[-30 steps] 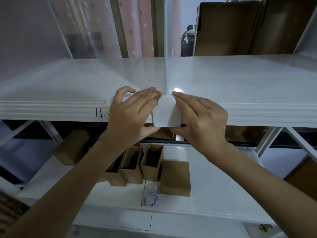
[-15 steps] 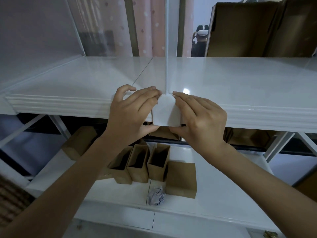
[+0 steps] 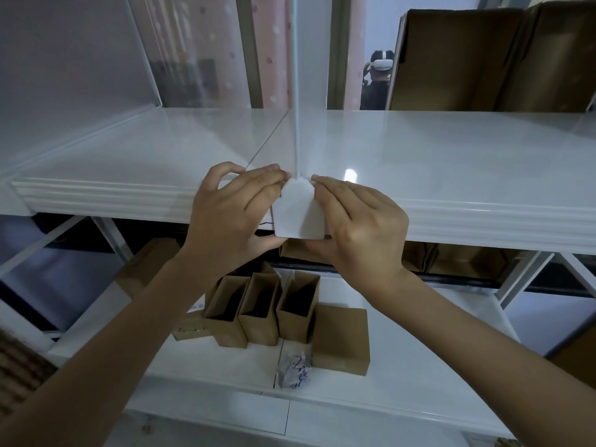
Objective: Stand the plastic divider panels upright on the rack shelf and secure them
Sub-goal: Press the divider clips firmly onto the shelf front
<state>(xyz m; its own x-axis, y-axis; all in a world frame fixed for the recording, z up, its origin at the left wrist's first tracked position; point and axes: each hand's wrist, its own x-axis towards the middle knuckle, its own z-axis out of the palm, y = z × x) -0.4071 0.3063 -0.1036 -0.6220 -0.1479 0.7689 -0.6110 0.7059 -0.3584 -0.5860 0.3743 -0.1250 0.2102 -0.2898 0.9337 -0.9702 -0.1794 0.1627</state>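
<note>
A clear plastic divider panel [image 3: 295, 91] stands upright, edge-on, in the middle of the white rack shelf [image 3: 451, 162]. A white clip [image 3: 298, 211] sits over the shelf's front lip at the panel's foot. My left hand [image 3: 229, 214] pinches the clip's left side, fingers on top and thumb below. My right hand [image 3: 358, 224] grips its right side the same way. A second clear panel [image 3: 142, 53] stands upright at the far left of the shelf.
Large brown cartons [image 3: 490, 59] stand at the shelf's back right. On the lower shelf [image 3: 419, 375] sit several small open cardboard boxes [image 3: 261, 308], a closed one [image 3: 342, 337] and a crumpled paper wad [image 3: 294, 371]. A person with a headset [image 3: 377, 79] stands behind the rack.
Both hands stay on the clip in the same grip. The view has shifted slightly, so the shelf and hands appear a little further right.
</note>
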